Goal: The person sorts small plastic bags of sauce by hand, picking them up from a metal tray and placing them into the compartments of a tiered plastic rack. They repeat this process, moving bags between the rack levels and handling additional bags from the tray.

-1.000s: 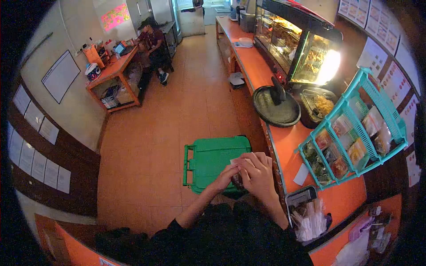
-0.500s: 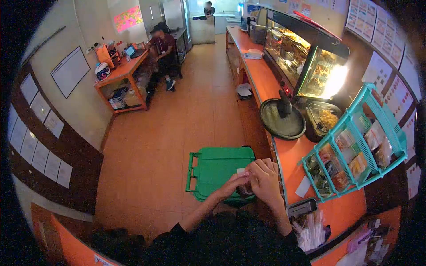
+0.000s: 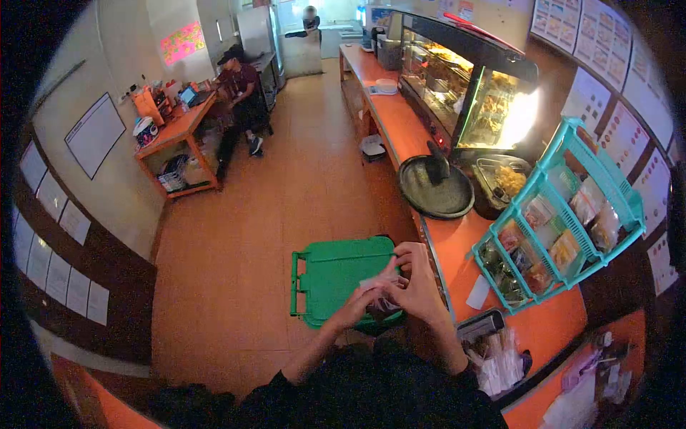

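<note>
Pinching thin, pale film between thumb and fingers, the left hand is holding the top of a small plastic bag with dark contents. From the right, the right hand is bending its thumb and fingers toward that same film; blur is hiding whether their tips are meeting, so I cannot tell if they are pressing on it. Both hands are working in mid-air in front of the dark-clothed body, over the near right part of a green lidded bin and just left of the orange counter. Farther right, a teal basket rack is holding more bagged items.

Judging by its look, the bag is probably being light and soft, with slippery film that is likely creasing and tearing easily; the gathered film above the filling is offering the best hold, while a palm beneath would be taking the weight. Its film end is pointing up and toward the far left, and its filled end is hanging lower and nearer; the long axis seems to be running between them, though fingers are covering much of it.
</note>
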`<move>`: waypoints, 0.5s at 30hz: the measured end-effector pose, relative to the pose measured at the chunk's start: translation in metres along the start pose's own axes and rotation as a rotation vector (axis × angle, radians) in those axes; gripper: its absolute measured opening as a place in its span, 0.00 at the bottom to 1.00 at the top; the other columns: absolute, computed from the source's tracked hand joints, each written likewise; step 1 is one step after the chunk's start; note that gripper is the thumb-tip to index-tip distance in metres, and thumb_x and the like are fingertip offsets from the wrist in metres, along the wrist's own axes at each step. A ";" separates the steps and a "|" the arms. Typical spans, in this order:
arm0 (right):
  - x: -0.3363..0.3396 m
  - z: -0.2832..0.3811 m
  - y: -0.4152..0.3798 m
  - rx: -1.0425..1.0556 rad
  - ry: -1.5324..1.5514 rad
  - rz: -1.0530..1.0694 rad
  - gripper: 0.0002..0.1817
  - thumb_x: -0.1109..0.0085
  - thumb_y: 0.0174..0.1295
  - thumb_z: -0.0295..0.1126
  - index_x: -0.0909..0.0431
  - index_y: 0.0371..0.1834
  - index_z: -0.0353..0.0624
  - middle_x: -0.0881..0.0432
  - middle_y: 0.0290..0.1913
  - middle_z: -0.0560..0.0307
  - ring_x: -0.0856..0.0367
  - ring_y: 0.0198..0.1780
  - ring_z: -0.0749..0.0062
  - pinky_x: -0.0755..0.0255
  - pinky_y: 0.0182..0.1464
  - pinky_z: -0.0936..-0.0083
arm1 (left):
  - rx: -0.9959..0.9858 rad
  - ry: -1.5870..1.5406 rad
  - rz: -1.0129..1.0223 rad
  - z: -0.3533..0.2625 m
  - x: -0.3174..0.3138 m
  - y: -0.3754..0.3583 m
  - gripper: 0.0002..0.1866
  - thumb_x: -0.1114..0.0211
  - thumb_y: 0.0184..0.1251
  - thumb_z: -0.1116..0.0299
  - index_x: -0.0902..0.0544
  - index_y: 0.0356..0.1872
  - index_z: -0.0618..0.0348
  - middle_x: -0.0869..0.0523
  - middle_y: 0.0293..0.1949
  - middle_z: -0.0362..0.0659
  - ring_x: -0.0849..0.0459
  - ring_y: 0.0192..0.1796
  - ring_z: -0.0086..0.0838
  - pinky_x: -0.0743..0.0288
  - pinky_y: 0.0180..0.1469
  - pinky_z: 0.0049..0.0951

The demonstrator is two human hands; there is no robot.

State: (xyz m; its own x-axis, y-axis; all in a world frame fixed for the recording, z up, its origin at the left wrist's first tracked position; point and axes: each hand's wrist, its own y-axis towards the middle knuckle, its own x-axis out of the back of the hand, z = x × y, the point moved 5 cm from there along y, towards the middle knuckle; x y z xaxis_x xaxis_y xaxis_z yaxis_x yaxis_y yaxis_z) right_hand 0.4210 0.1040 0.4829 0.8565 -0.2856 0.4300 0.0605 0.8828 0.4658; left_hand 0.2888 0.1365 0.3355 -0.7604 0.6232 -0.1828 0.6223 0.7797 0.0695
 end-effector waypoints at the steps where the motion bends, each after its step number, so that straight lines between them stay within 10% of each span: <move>1: 0.002 -0.007 -0.002 -0.008 -0.008 -0.013 0.27 0.30 0.50 0.30 0.32 0.53 0.46 0.25 0.36 0.55 0.24 0.46 0.60 0.28 0.48 0.62 | -0.007 0.053 0.050 -0.007 -0.001 -0.003 0.20 0.53 0.78 0.58 0.23 0.56 0.64 0.19 0.53 0.42 0.24 0.57 0.28 0.34 0.63 0.30; 8: 0.013 -0.026 -0.016 -0.283 0.379 0.304 0.22 0.27 0.52 0.32 0.29 0.46 0.41 0.19 0.37 0.58 0.21 0.40 0.76 0.26 0.41 0.72 | 0.008 0.261 0.331 -0.036 -0.017 -0.011 0.28 0.51 0.78 0.53 0.33 0.70 0.61 0.31 0.69 0.42 0.33 0.68 0.32 0.41 0.69 0.33; 11: 0.018 -0.024 -0.023 -0.232 0.066 0.491 0.15 0.29 0.54 0.30 0.25 0.39 0.37 0.23 0.32 0.59 0.21 0.36 0.78 0.26 0.36 0.75 | -0.020 0.268 0.399 -0.047 -0.029 -0.011 0.30 0.56 0.79 0.53 0.43 0.75 0.56 0.54 0.79 0.40 0.47 0.77 0.30 0.47 0.75 0.34; 15: 0.014 -0.011 -0.028 0.043 -0.094 0.402 0.10 0.34 0.54 0.27 0.22 0.36 0.35 0.22 0.32 0.48 0.19 0.36 0.56 0.25 0.37 0.66 | 0.032 0.202 0.508 -0.054 -0.025 -0.009 0.34 0.56 0.78 0.51 0.51 0.77 0.56 0.59 0.79 0.39 0.53 0.79 0.32 0.56 0.77 0.35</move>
State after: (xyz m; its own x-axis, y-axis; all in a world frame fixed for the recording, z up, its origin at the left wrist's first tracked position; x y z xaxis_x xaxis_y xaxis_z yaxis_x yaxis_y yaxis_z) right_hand 0.4369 0.0792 0.4673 0.7567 0.0438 0.6523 -0.2921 0.9153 0.2774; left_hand 0.2921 0.1171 0.3924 -0.3814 0.9226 0.0583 0.9235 0.3774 0.0693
